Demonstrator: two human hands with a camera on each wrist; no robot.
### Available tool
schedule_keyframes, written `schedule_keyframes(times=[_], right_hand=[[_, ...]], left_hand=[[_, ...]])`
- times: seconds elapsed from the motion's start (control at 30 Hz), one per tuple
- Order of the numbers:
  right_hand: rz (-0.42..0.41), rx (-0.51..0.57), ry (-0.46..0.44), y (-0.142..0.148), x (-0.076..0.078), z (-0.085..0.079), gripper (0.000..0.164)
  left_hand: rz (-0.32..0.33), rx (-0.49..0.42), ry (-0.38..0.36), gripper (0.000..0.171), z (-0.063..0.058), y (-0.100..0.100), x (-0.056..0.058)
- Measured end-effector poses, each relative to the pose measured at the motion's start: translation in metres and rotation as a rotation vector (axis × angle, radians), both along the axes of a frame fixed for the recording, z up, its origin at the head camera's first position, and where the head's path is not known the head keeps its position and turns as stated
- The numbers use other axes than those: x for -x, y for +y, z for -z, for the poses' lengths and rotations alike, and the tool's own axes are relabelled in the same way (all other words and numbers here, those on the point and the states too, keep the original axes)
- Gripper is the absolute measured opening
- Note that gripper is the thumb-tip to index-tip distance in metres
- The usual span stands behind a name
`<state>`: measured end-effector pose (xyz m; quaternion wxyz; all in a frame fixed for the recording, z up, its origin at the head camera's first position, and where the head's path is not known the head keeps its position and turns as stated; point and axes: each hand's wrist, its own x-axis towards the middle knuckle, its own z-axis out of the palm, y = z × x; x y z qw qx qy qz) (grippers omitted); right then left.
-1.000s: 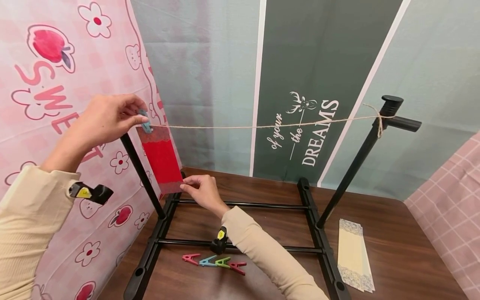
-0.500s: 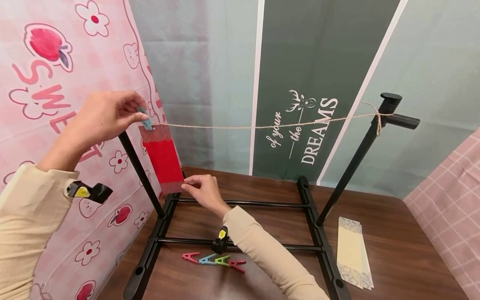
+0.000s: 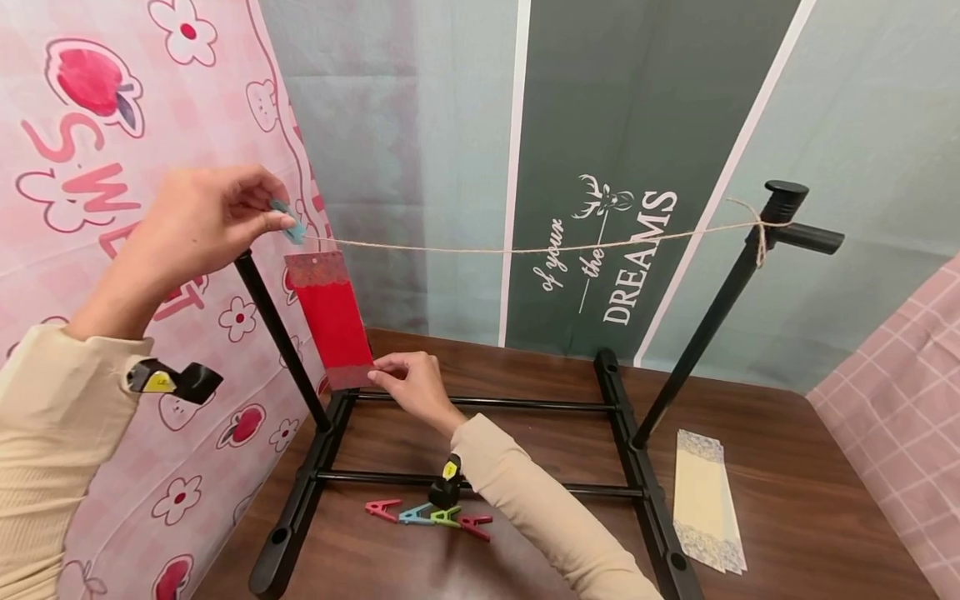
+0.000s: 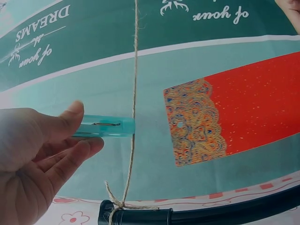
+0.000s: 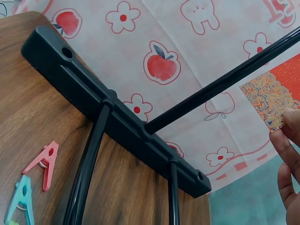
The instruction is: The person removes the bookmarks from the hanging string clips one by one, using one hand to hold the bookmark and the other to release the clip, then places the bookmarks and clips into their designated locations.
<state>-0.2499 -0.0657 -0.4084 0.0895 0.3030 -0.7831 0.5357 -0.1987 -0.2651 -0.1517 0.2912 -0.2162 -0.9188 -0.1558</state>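
My left hand [image 3: 206, 212] pinches a teal clothespin [image 4: 108, 125] between thumb and fingers. In the left wrist view the peg's tip is right at the twine [image 4: 136, 56], near its knotted left end. A red paper strip [image 3: 335, 325] with patterned ends and a small hole hangs below the twine, its top edge apart from the peg. At the strip's lower right corner, my right hand [image 3: 412, 385] grips it between thumb and fingertips, also seen with the patterned end [image 5: 269, 98] in the right wrist view.
The twine spans a black stand with two posts; the right post [image 3: 697, 342] carries its other knot. Several clothespins [image 3: 416, 514] lie in a row near the front crossbar [image 3: 375, 477]. Pale patterned strips [image 3: 701, 500] lie right of the stand. Printed cloths hang behind and left.
The red strip's top, earlier at the clothespin, now sits lower, with a gap between them. My left hand has risen slightly with the peg; my right hand has shifted a little right.
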Motion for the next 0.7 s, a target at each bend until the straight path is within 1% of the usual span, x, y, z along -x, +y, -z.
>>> schedule_keyframes(times=[0.13, 0.3, 0.53, 0.7], right_hand=[[0.004, -0.016, 0.013, 0.005, -0.001, 0.003, 0.011], [0.010, -0.021, 0.011, 0.011, -0.001, 0.006, 0.010], [0.000, -0.022, 0.002, 0.020, -0.001, 0.011, 0.011], [-0.004, -0.029, -0.016, 0.027, -0.003, 0.015, 0.010]], left_hand=[[0.013, -0.028, 0.038, 0.018, -0.001, 0.001, -0.002], [0.007, -0.025, 0.059, 0.018, -0.002, 0.003, -0.006], [0.026, -0.009, 0.086, 0.019, -0.005, 0.006, -0.010], [0.043, 0.015, 0.094, 0.021, -0.003, 0.007, -0.011]])
